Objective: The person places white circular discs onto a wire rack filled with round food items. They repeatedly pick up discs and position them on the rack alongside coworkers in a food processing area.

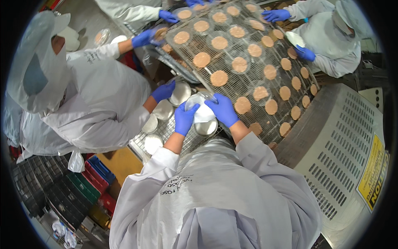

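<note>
In front of my body, my left hand (185,119) and my right hand (222,110), both in blue gloves, pinch a thin round white sheet with clear film (203,112) between them. How many layers it has I cannot tell. Below it is a wire rack (168,132) bearing several stacks of round white sheets (154,144); one stack (206,128) lies just under my hands. To the right of my right hand runs a wire mesh conveyor belt (255,76) with flat, round, pinkish patties (219,78), some lying on clear round film.
A co-worker (95,99) at the left reaches toward the stacks and the belt. Gloved hands of others work along its far side; one holds a white stack (295,39). A slotted metal cover (331,162) with a yellow sign stands right. Coloured crates (85,184) sit lower left.
</note>
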Demonstrator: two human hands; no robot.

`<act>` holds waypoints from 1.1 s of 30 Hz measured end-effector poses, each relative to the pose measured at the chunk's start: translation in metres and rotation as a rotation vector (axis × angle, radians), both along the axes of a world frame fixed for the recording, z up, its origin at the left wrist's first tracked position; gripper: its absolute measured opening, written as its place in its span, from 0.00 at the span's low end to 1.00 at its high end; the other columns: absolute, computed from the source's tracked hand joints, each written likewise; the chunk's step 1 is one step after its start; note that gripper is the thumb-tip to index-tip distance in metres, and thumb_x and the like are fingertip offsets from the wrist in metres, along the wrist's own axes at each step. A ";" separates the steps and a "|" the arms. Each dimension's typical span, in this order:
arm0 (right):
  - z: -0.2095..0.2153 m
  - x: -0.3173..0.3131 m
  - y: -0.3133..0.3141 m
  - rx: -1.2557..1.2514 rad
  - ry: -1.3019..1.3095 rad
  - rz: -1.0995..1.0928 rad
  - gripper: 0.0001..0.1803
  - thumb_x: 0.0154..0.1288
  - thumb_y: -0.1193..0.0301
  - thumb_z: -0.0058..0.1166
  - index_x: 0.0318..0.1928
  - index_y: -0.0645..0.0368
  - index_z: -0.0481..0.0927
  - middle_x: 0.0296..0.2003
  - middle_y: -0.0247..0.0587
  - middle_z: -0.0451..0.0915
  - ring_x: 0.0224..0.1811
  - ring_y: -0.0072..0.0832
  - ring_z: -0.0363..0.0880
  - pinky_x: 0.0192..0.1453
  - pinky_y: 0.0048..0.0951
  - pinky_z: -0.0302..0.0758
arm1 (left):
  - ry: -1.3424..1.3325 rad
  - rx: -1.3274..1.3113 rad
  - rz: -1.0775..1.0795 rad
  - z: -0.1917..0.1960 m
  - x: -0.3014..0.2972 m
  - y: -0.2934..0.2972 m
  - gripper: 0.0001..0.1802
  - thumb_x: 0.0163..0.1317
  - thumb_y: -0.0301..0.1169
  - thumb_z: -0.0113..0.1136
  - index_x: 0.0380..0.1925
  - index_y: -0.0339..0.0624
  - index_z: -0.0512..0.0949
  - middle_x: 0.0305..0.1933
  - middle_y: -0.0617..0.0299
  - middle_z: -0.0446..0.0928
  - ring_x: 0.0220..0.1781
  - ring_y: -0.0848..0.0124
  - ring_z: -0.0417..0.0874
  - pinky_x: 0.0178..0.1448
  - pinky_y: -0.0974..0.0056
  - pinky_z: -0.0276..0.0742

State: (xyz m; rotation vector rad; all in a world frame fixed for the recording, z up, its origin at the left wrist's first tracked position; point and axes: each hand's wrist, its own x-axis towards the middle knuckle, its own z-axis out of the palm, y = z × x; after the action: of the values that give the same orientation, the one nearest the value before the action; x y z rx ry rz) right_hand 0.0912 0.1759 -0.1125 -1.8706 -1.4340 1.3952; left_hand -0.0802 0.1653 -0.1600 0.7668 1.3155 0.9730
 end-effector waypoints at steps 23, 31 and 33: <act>0.033 0.229 -0.037 0.401 -0.210 -0.451 0.17 0.61 0.67 0.52 0.50 0.59 0.77 0.44 0.53 0.79 0.46 0.41 0.78 0.51 0.31 0.72 | -0.029 0.172 -0.044 0.082 0.145 -0.007 0.10 0.57 0.24 0.58 0.39 0.33 0.75 0.34 0.62 0.76 0.35 0.78 0.73 0.41 0.71 0.72; 0.041 0.172 -0.029 0.522 -0.099 -0.277 0.15 0.58 0.67 0.55 0.41 0.65 0.78 0.34 0.48 0.81 0.35 0.34 0.79 0.41 0.31 0.74 | -0.074 0.148 -0.143 0.094 0.165 -0.014 0.19 0.55 0.26 0.62 0.47 0.32 0.73 0.39 0.59 0.78 0.38 0.75 0.77 0.43 0.70 0.75; 0.048 0.207 -0.030 0.511 0.154 -0.379 0.12 0.56 0.68 0.55 0.39 0.61 0.80 0.34 0.46 0.81 0.34 0.35 0.80 0.39 0.33 0.75 | -0.149 0.185 -0.176 0.092 0.156 -0.018 0.20 0.55 0.26 0.62 0.48 0.31 0.73 0.40 0.59 0.78 0.39 0.75 0.78 0.44 0.70 0.75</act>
State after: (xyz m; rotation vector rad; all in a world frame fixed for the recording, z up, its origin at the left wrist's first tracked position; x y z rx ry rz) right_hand 0.2977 0.1460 -0.0643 -1.5580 -1.1453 0.8680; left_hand 0.0759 0.1475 -0.0680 0.9176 1.0212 0.9991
